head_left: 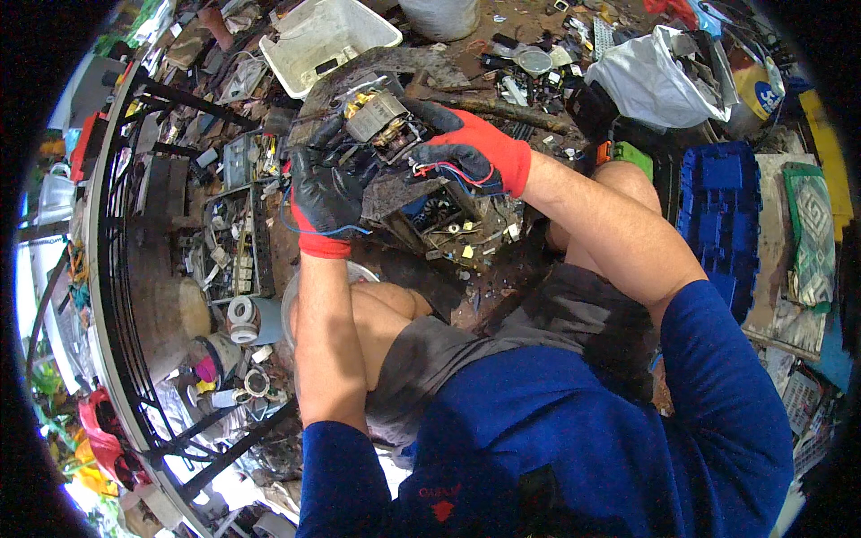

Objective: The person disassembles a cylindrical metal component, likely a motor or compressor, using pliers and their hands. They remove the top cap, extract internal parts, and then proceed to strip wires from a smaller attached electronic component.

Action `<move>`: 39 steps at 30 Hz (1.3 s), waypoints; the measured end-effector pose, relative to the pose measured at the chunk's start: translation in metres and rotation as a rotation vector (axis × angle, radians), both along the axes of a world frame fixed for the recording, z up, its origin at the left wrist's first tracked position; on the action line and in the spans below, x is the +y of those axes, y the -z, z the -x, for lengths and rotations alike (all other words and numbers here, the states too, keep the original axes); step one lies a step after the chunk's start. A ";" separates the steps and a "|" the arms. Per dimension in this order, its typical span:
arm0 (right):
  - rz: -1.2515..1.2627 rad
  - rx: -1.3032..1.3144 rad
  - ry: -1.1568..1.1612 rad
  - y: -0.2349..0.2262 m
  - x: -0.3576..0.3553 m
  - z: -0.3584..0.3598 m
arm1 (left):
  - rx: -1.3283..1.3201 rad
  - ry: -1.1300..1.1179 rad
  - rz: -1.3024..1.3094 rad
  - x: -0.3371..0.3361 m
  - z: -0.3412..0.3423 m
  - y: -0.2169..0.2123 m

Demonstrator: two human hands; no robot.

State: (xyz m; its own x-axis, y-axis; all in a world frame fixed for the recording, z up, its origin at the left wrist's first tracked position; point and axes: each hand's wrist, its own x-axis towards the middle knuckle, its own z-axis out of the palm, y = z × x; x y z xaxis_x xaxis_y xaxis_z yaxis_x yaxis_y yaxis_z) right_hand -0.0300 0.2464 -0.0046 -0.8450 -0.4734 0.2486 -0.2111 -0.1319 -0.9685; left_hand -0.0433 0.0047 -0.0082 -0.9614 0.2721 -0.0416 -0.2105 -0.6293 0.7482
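Note:
Between my two gloved hands is a small electric motor [378, 117], with a grey metal core, yellow parts and copper-coloured windings. My left hand [327, 184], in a red glove with black coating, closes round its left and lower side. From the right, my right hand [471, 151] grips the motor with fingers along its top right edge and thumb below. Thin red, blue and white wires [453, 170] hang over the right glove. A blue wire [332, 231] crosses my left wrist. The motor is held above a dark, worn work block [395, 193].
A white plastic tub [291, 54] stands at the far left, and a white sack [659, 76] of scrap at the far right. A blue plastic crate [717, 224] lies to the right. On the left are a crate of small parts [235, 242] and a black metal frame [112, 224].

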 end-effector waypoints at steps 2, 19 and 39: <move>-0.077 0.034 -0.032 -0.002 0.004 0.001 | 0.001 -0.024 0.033 -0.001 -0.001 0.001; -0.208 0.509 0.057 0.020 0.010 0.010 | 0.052 0.010 -0.052 0.004 -0.006 -0.008; 0.129 -0.237 -0.064 0.012 0.001 0.007 | -0.047 0.167 0.361 -0.027 0.001 -0.021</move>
State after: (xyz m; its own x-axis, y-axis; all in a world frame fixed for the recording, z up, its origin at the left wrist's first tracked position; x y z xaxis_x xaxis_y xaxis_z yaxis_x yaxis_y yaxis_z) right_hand -0.0368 0.2478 -0.0166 -0.8560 -0.5053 0.1094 0.0322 -0.2633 -0.9642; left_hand -0.0448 -0.0227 0.0130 -0.8997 0.3846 -0.2062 -0.3273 -0.2820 0.9019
